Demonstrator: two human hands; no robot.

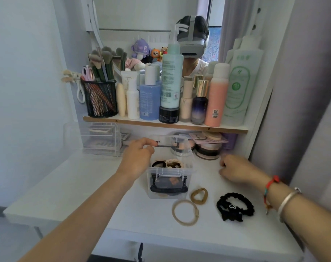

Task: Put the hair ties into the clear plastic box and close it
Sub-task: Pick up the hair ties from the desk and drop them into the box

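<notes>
Clear box (168, 184) lid (172, 143) is pinched up by the left hand (137, 157); the right hand (234, 171) rests curled and empty on the tabletop (123, 214).

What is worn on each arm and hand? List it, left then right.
Left hand and forearm: bare, with no sleeve, jewellery or watch showing. Right hand: no rings visible. Its wrist carries a red braided cord bracelet with teal accents, and behind it a plain silver bangle. No sleeve shows on either arm.
</notes>
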